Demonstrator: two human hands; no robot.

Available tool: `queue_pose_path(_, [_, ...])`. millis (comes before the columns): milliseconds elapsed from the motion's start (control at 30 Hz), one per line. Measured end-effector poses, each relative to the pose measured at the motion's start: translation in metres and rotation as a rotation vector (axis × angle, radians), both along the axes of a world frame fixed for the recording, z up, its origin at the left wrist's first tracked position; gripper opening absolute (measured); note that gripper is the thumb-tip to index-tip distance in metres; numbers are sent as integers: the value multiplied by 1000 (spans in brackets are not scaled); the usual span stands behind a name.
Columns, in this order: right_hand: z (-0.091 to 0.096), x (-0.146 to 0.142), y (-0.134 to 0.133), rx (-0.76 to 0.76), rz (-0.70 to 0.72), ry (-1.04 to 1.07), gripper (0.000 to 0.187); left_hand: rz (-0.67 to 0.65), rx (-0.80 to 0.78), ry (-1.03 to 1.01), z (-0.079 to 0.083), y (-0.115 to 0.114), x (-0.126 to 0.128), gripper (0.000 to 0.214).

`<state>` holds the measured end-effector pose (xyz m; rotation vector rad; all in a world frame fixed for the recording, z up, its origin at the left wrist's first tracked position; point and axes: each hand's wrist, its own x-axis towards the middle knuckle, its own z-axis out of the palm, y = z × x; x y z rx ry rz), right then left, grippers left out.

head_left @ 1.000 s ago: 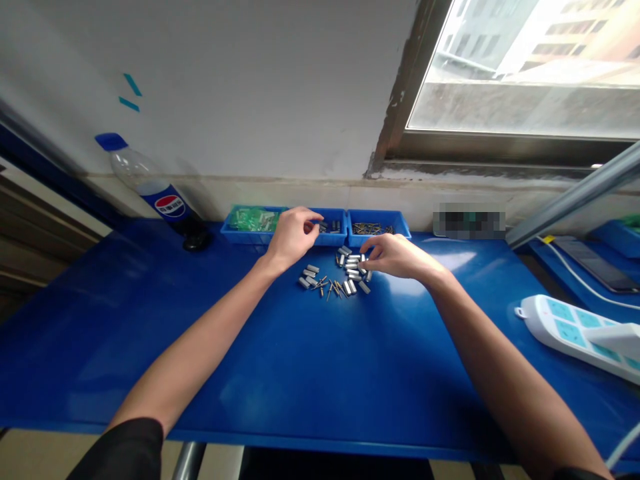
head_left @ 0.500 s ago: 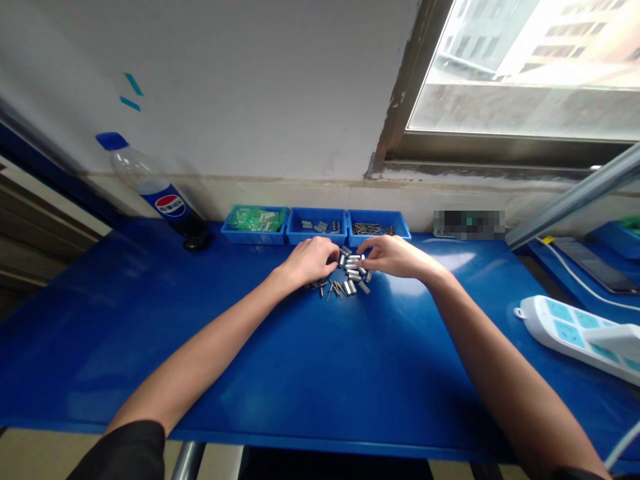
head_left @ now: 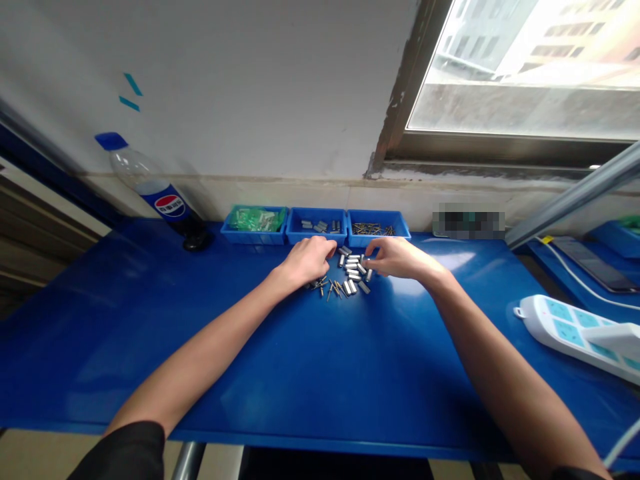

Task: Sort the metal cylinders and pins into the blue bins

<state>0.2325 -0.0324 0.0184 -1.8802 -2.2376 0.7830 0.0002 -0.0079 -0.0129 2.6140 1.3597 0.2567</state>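
Several short silver metal cylinders (head_left: pixel 353 269) lie in a loose group on the blue table (head_left: pixel 320 373). Beside them, to the left, is a small heap of thin brass-and-dark pins (head_left: pixel 334 289). My left hand (head_left: pixel 309 259) rests over the heap's left part with its fingers curled in; its fingertips are hidden, and so is anything in them. At the right edge of the cylinders is my right hand (head_left: pixel 397 257). Its index finger and thumb are bent with a gap between them, close to the nearest cylinders.
Behind the hands stand three blue bins: one with green plastic bags (head_left: pixel 256 220), one with metal cylinders (head_left: pixel 320 227), one with pins (head_left: pixel 375 228). A cola bottle (head_left: pixel 155 190) stands back left. To the right lies a white power strip (head_left: pixel 575 333).
My right hand's fingertips have drawn back slightly to the right, uncovering more of the cylinders. The left hand has shifted slightly left, away from the cylinders.
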Motion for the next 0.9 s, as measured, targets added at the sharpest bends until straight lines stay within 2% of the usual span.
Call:
queue_pose_path(133, [-4,-4,0,-89,-24,136,15,-82,11,-212,-3,4,1,21])
queue_pose_path(267, [-2,-4,1,-58,-18,199,14,-156,-1,-526,2,5,5,22])
queue_pose_path(367, [-1,-1,1,-51,-39,309,23,-165,3,-652,7,3,6,25])
queue_pose_path(467, [0,-1,1,-139,-60,610,38,-177,20,-686,12,2,5,24])
queue_pose_path(600, [-3,-4,3,-174,-77,907,35,-199,41,-679,14,0,6,24])
queue_pose_path(767, [-5,-6,4,-125,-130,982,36,-193,44,-664,16,-1,7,18])
queue_pose_path(833, [-4,-5,5,-56,-185,968,34,-178,10,-615,20,-1,4,19])
queue_pose_path(900, [-2,-2,5,51,-252,936,30,-219,-85,-515,26,-1,0,19])
